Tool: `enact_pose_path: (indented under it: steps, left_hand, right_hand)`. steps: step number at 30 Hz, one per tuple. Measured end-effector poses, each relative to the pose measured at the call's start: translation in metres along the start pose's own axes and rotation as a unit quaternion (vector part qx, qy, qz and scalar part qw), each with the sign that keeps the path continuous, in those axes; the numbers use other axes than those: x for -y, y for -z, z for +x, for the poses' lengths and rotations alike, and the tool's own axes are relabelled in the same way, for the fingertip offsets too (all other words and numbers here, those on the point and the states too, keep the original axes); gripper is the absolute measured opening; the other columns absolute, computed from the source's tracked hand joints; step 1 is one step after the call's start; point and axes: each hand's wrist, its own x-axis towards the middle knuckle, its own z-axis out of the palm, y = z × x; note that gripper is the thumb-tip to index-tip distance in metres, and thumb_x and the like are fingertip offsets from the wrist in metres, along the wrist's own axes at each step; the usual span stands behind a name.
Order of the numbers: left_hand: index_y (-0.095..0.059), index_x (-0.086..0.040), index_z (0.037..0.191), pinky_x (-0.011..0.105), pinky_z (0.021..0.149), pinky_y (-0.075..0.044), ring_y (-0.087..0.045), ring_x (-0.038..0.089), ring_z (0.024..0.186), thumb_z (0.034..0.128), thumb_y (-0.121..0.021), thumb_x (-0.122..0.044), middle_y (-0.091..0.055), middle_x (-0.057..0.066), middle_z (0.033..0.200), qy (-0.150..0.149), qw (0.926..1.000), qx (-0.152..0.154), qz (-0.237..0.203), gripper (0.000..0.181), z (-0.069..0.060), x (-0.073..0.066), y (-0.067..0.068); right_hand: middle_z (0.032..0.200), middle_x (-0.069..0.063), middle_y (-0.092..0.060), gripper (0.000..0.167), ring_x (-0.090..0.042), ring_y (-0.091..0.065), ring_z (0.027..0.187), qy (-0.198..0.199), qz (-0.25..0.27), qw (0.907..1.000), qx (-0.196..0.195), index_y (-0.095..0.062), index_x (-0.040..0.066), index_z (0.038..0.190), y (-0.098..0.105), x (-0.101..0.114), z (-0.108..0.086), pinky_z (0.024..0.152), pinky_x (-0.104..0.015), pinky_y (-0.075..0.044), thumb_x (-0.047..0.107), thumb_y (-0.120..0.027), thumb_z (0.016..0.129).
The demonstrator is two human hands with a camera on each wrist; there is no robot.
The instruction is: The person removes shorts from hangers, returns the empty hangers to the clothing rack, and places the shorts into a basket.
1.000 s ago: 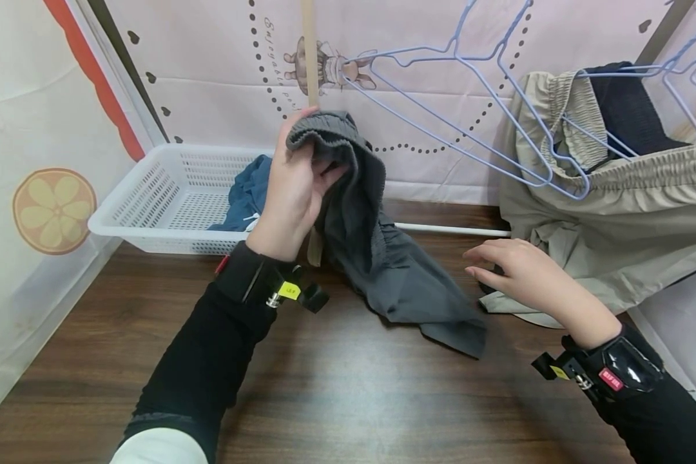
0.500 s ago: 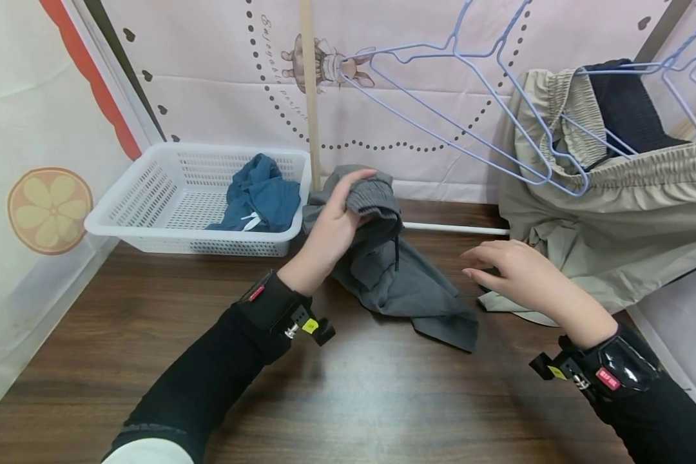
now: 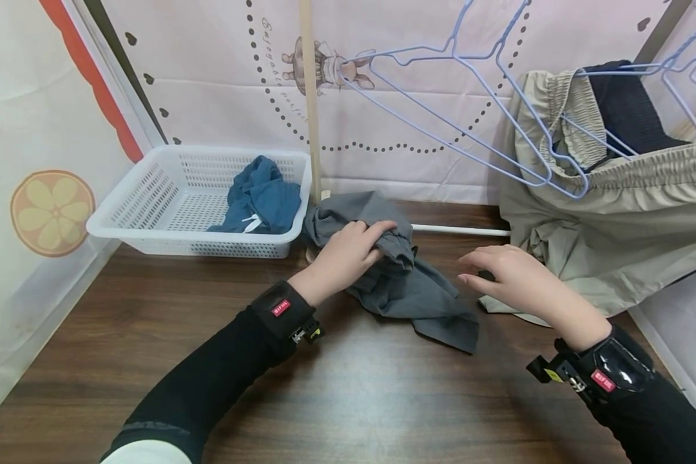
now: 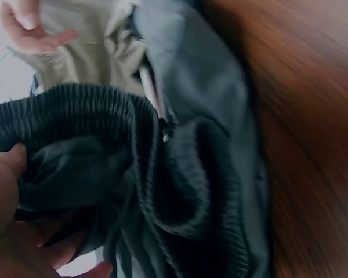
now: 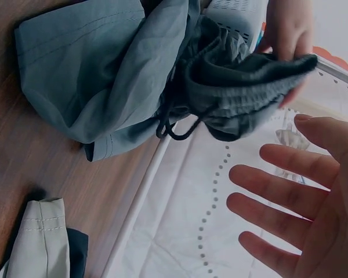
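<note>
Dark grey shorts (image 3: 403, 296) lie bunched on the wooden table, one leg spread toward the front right. My left hand (image 3: 348, 254) grips them at the elastic waistband (image 4: 81, 107), thumb on one side and fingers under the cloth in the left wrist view. A black drawstring (image 5: 182, 136) hangs from the waistband in the right wrist view. Right of the shorts, my right hand (image 3: 513, 277) hovers with nothing in it. Its fingers are spread and nearly straight in the right wrist view.
A white perforated basket (image 3: 145, 225) holding a blue garment (image 3: 263, 196) stands at the back left. Beige shorts (image 3: 632, 225) hang at the right. Blue hangers (image 3: 458, 58) hang above the table at the back, near an upright wooden pole (image 3: 309, 84).
My left hand has brought the shorts' waistband down and to the right, away from the basket, with its back now turned upward. The right hand has hardly moved.
</note>
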Motion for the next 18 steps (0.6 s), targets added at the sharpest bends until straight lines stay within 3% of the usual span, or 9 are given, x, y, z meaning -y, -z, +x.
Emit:
enact_pose_path:
  steps: [3,6,11,15,18]
  left_hand:
    - [-0.043,-0.021,0.147,0.039,0.076,-0.050,-0.057,0.024,0.099,0.0962,-0.063,-0.032,-0.059,0.008,0.106,-0.024,0.9954,-0.010,0.092,0.056,-0.005,0.000,-0.002]
    - [-0.048,-0.017,0.144,0.038,0.076,-0.051,-0.058,0.023,0.101,0.0898,-0.071,-0.036,-0.062,0.007,0.108,-0.039,0.9903,-0.029,0.131,0.062,-0.008,-0.001,-0.001]
    - [-0.057,-0.013,0.135,0.035,0.080,-0.051,-0.057,0.021,0.102,0.0813,-0.080,-0.038,-0.063,0.004,0.107,-0.067,0.9877,-0.073,0.121,0.063,-0.013,-0.001,0.006]
    - [-0.065,-0.013,0.124,0.032,0.070,-0.048,-0.052,0.022,0.091,0.0778,-0.082,-0.042,-0.055,0.006,0.102,-0.100,0.9807,-0.119,0.119,0.057,-0.013,0.000,0.011]
    - [-0.065,-0.015,0.125,0.036,0.077,-0.049,-0.052,0.026,0.102,0.0797,-0.079,-0.045,-0.052,0.011,0.118,-0.112,0.9801,-0.113,0.118,0.056,-0.011,0.003,0.010]
  right_hand:
    - [0.110,-0.009,-0.068,0.025,-0.029,-0.063,0.103,0.000,-0.001,1.0000,0.001,-0.069,0.007,0.115,-0.001,0.000,-0.001,0.090,-0.051,-0.045,0.023,-0.063,0.096]
    - [0.109,-0.008,-0.068,0.025,-0.029,-0.063,0.102,0.001,0.001,1.0000,0.002,-0.069,0.007,0.115,-0.002,0.000,-0.001,0.089,-0.050,-0.046,0.022,-0.063,0.096]
    - [0.108,-0.007,-0.068,0.025,-0.027,-0.064,0.100,0.001,0.005,1.0000,0.004,-0.069,0.007,0.115,-0.003,0.000,0.000,0.087,-0.049,-0.047,0.022,-0.063,0.096]
    - [0.108,-0.008,-0.068,0.025,-0.027,-0.064,0.100,-0.003,0.002,1.0000,0.008,-0.069,0.008,0.115,-0.002,0.000,0.000,0.086,-0.049,-0.047,0.023,-0.063,0.096]
    - [0.108,-0.008,-0.068,0.025,-0.028,-0.064,0.100,-0.004,0.001,0.9999,0.009,-0.069,0.007,0.115,-0.003,0.000,0.001,0.088,-0.050,-0.047,0.023,-0.063,0.096]
